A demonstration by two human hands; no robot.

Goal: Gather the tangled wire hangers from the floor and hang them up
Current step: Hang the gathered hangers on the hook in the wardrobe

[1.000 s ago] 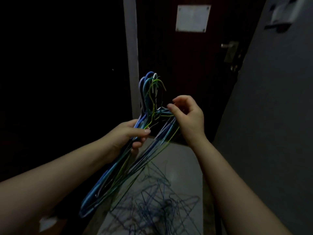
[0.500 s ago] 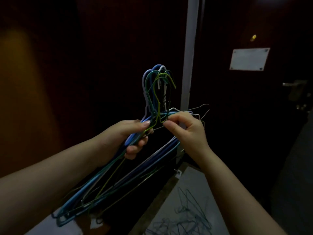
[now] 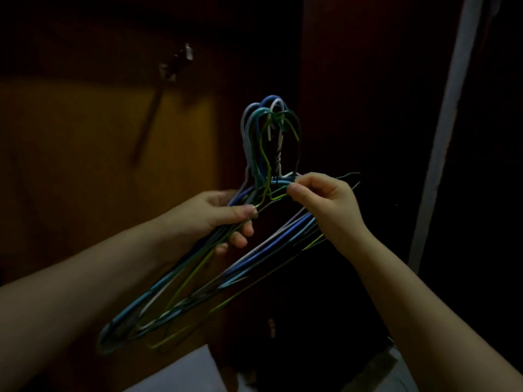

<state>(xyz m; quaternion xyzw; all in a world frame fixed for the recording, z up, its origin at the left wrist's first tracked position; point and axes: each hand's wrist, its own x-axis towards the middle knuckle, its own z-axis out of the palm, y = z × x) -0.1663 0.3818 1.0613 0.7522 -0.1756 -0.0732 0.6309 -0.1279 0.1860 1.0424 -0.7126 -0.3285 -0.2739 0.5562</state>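
The view has swung left since a second ago. The dark door with its pale plate and handle is gone, and so are the loose hangers on the floor. A small metal fitting (image 3: pixel 176 65) on a brownish wall now shows up and to the left of the left hand (image 3: pixel 220 215); it is too dark to tell whether it is a hook.

The left hand grips the bundle of wire hangers (image 3: pixel 263 247) as before, with its fingers curled round the left shoulders and the long bottoms trailing down below its wrist. The hooks (image 3: pixel 267 117) stand upright just above and between both hands. The right hand (image 3: pixel 325 202) still pinches the wires at the necks.

The pale frame strip (image 3: pixel 447 137), earlier behind the bundle, now lies well to the right of the right hand. Judging by this, gathering looks done for this bundle and the person seems to be turning to find a place to hang it.
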